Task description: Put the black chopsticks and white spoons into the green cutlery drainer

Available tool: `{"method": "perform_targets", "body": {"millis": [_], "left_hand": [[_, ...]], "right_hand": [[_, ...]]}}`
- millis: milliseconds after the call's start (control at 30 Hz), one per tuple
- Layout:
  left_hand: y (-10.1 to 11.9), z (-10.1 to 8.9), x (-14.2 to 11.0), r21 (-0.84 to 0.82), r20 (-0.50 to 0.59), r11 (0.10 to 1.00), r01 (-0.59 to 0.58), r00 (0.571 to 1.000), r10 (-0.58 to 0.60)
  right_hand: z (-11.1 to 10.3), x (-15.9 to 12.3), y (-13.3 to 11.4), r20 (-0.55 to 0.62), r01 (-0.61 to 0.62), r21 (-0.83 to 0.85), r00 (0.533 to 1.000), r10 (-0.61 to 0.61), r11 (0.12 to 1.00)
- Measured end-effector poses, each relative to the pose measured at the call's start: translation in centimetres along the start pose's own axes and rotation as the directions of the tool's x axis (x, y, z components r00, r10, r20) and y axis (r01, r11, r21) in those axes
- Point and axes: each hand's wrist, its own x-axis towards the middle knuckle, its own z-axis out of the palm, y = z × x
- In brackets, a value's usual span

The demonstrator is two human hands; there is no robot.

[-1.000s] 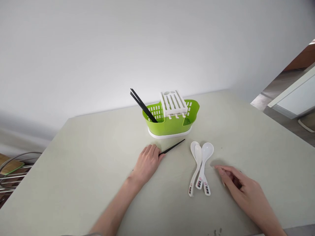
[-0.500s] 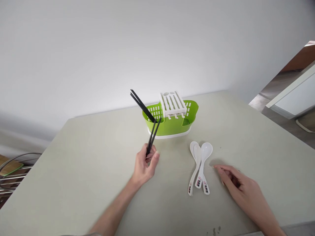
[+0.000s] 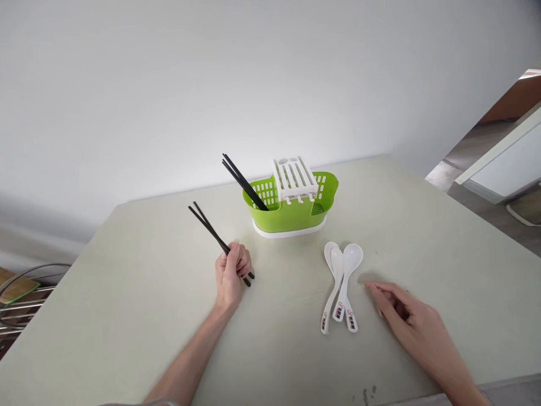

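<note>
My left hand (image 3: 231, 270) is closed round a pair of black chopsticks (image 3: 208, 225), left of centre and in front of the basket. Their thin ends point up and left, crossing slightly, while the thick ends stick out below my fist. More black chopsticks (image 3: 244, 183) lean in the left part of a green basket (image 3: 291, 221). My right hand (image 3: 408, 318) rests at the table's right with fingers loosely bent, holding nothing. Just left of its fingertips lie several white spoons (image 3: 344, 282), overlapping, bowls away from me and printed handles toward me. They do not touch that hand.
A white slotted rack (image 3: 295, 177) with small hooks sits across the basket's middle. The pale table (image 3: 143, 282) meets a wall (image 3: 270, 84) behind. A wire rack (image 3: 29, 307) stands beyond the left edge; a white panel (image 3: 507, 158) is at the right.
My left hand has moved left and turned, swinging the chopsticks from pointing up and right to up and left. My right hand and the spoons stay put.
</note>
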Motion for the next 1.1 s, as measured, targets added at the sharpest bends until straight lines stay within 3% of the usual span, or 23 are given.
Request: {"method": "perform_targets", "body": {"millis": [100,233,333,400,500,633,767,933,1100], "left_hand": [[0.0,0.4,0.2,-0.01,0.0,0.999,0.048,0.999,-0.049],[-0.7,0.4,0.8,0.045,0.025,0.999,0.004,1.0,-0.005],[-1.1,0.0,1.2,0.126,-0.037,0.992,-0.001,0.999,0.006],[-1.1,-0.3,1.4,0.125,-0.06,0.99,0.067,0.996,-0.06],[-0.6,-0.5,1.4,0.031,0.026,0.982,0.188,0.982,-0.189],[-0.3,-0.5,1.4,-0.049,0.135,0.959,0.278,0.953,-0.27],[-0.6,-0.5,1.1,-0.021,0.291,0.937,0.348,0.899,-0.327],[-0.5,-0.3,0.4,0.044,0.483,0.924,0.379,0.802,-0.352],[0.1,-0.1,0.0,0.083,0.638,0.912,0.402,0.681,-0.359]], "right_hand": [[0.0,0.0,0.0,0.004,0.001,0.0,1.0,-0.001,1.0],[0.0,0.0,-0.1,-0.004,0.004,0.005,1.0,-0.004,1.0],[0.0,0.0,-0.2,-0.003,0.004,0.009,1.0,-0.004,1.0],[0.0,0.0,-0.2,-0.002,0.005,0.008,1.0,-0.005,1.0],[0.0,0.0,-0.2,-0.003,0.005,0.001,1.0,-0.005,1.0],[-0.2,0.0,-0.5,-0.005,0.003,0.01,1.0,-0.003,1.0],[-0.4,-0.2,-0.8,-0.058,-0.033,0.094,0.998,0.038,0.995],[-0.3,-1.2,-0.9,-0.16,-0.066,0.197,0.982,0.098,0.978],[0.2,-2.5,-3.2,-0.158,0.069,0.195,0.987,-0.038,0.978]]}}
